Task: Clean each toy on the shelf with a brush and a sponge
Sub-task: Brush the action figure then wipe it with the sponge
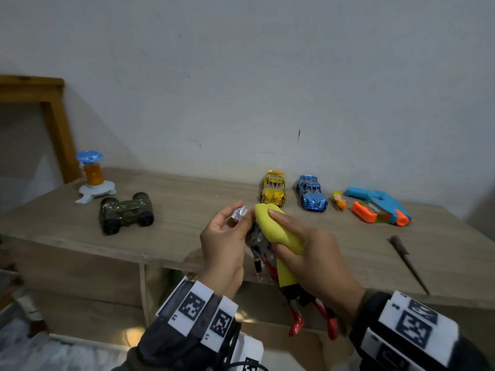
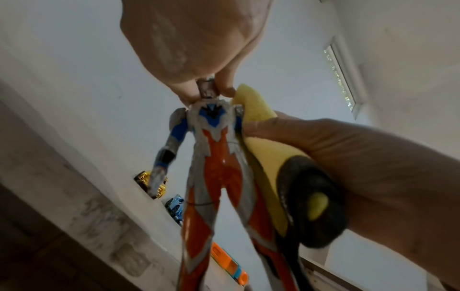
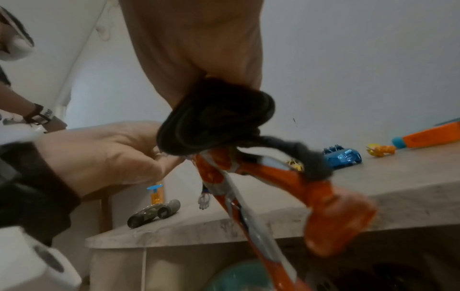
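In front of the shelf (image 1: 187,231) I hold a red, silver and blue action figure (image 2: 214,149) upright, its red legs (image 1: 297,322) hanging down. My left hand (image 1: 230,228) pinches the figure's silver head (image 2: 208,89) between thumb and fingers. With my right hand (image 1: 292,231) I grip a folded yellow sponge (image 1: 276,228) and press it against the figure's side and shoulder. The sponge's dark scouring side (image 3: 214,118) faces my palm. A dark thin brush-like stick (image 1: 409,263) lies on the shelf at the right, apart from both hands.
Along the shelf stand a blue-topped spinner toy (image 1: 93,178), a dark green camouflage toy (image 1: 126,216), a gold car (image 1: 273,190), a blue car (image 1: 312,194), a tiny yellow-orange figure (image 1: 339,200) and a blue-orange toy gun (image 1: 380,208). A wooden frame (image 1: 53,116) stands at far left.
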Available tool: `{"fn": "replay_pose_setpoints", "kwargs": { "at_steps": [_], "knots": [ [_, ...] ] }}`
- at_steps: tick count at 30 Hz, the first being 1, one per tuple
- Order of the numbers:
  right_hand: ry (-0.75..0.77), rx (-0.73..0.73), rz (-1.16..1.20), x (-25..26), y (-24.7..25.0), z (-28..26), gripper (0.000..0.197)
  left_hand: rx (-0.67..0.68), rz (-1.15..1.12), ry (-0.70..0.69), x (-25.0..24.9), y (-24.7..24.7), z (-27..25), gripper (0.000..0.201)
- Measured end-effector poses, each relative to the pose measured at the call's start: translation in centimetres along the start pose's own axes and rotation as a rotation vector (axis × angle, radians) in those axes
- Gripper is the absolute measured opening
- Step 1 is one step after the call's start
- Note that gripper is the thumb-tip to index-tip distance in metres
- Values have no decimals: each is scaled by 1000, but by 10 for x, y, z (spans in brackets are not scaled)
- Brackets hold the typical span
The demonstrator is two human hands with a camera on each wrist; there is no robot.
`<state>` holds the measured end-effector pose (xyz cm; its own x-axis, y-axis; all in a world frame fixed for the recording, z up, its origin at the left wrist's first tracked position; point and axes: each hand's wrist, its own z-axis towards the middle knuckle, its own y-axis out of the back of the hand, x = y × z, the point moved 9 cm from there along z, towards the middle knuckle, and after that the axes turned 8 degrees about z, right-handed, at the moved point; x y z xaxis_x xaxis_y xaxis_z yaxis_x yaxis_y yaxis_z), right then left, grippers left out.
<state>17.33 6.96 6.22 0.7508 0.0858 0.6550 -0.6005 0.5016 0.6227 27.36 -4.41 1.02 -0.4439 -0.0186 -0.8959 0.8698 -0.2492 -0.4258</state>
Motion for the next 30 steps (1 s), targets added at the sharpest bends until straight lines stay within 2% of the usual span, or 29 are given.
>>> {"fn": "replay_pose_setpoints", "kwargs": {
  "at_steps": [4, 6, 8, 11, 14, 16, 18, 22, 25, 28, 30],
  "knots": [
    [-70, -23, 163, -8, 13, 2, 55, 124, 136, -105, -10, -14, -4, 21],
    [-144, -38, 287, -15, 22, 3, 53, 181, 253, -156, -10, -18, -6, 27],
    [-209, -87, 429, -22, 31, 3, 52, 258, 319, -113, 1, -24, -9, 44],
    [-258, -189, 599, -34, 45, 2, 48, 457, 237, 23, 19, -42, -22, 59],
    [-292, -249, 753, -48, 55, 4, 45, 633, 203, 12, 22, -65, -48, 72],
    [-289, -270, 765, -55, 63, 4, 44, 691, 207, 36, 29, -73, -58, 82],
    [-238, -273, 656, -58, 72, 4, 47, 694, 203, 79, 35, -77, -62, 85],
    [-12, -264, 98, -45, 90, 2, 52, 643, 218, 39, 37, -83, -59, 85],
    [174, -232, -142, -41, 92, -9, 53, 574, 251, 16, 40, -84, -54, 83],
    [174, -93, -259, -56, 89, -22, 52, 517, 295, -28, 39, -86, -46, 83],
    [128, -122, -285, -71, 108, -30, 51, 493, 307, -52, 39, -90, -41, 83]
  ]
}}
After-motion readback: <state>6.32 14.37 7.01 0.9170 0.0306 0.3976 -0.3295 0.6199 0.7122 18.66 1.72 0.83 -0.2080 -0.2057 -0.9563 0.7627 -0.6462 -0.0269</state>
